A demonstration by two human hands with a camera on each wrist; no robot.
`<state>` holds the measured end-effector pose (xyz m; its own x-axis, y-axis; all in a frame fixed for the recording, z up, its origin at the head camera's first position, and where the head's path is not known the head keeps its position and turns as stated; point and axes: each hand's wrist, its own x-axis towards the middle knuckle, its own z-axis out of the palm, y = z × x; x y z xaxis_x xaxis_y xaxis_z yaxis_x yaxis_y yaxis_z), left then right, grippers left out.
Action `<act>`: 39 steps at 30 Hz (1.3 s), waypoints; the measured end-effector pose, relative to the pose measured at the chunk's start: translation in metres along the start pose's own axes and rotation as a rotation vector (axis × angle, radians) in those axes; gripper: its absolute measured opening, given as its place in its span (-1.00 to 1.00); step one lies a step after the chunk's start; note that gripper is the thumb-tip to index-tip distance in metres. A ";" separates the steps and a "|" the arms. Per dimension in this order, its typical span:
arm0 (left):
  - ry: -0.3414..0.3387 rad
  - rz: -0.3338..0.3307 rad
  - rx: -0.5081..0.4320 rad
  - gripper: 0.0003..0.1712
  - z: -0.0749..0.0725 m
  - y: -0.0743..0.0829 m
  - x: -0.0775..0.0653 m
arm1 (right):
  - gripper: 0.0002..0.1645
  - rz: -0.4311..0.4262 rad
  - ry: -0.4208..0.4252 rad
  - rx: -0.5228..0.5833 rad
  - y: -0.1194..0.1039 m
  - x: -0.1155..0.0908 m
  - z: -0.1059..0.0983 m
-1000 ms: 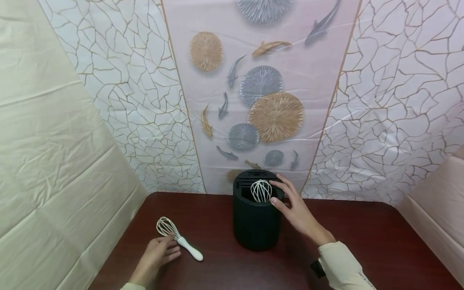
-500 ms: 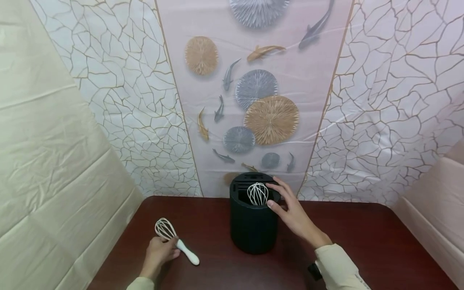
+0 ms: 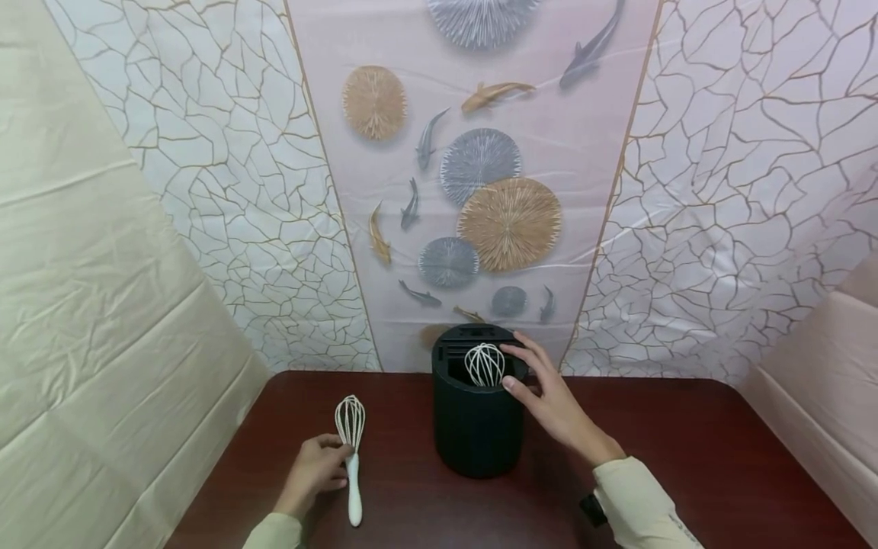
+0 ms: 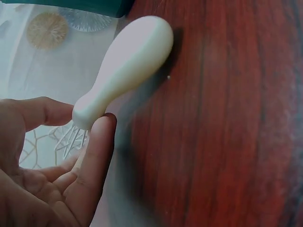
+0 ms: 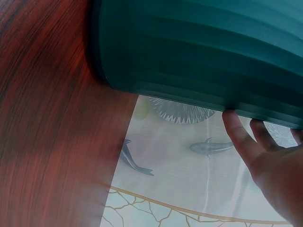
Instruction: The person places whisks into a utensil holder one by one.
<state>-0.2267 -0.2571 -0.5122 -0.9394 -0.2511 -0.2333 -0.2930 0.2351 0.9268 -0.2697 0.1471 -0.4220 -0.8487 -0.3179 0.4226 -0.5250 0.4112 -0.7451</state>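
My left hand pinches a white whisk at its neck, between thumb and fingers. The wire loops point away toward the wall and the handle toward me. Close up in the left wrist view, the whisk handle slants over the tabletop, beyond the fingertips. A dark green round utensil holder stands upright near the back edge. Wire loops of a second whisk poke out of its opening, the lower part hidden inside. My right hand touches the holder's right side and rim with fingers spread.
The dark red wooden table has rounded back corners. Behind it hangs a patterned cloth with fish and round motifs. Plain cream cloth walls in the left side, with more cloth on the right.
My left hand has taken hold of the whisk and turned it from slanting to nearly straight, shifting it right. The right hand stays at the holder. The head view has shifted slightly.
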 end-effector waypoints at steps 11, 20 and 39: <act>0.009 0.052 0.146 -0.52 0.005 0.001 -0.006 | -0.38 -0.007 0.000 0.006 0.001 0.000 0.000; -0.032 0.044 0.044 -0.54 0.009 0.006 -0.008 | -0.39 -0.007 0.002 0.007 0.000 0.000 0.000; -0.072 0.117 -0.180 -0.39 0.021 0.052 -0.022 | -0.39 -0.011 0.010 0.008 0.000 0.000 0.002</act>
<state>-0.2248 -0.2200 -0.4649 -0.9773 -0.1628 -0.1356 -0.1509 0.0852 0.9849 -0.2700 0.1452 -0.4228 -0.8434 -0.3141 0.4360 -0.5341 0.4005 -0.7446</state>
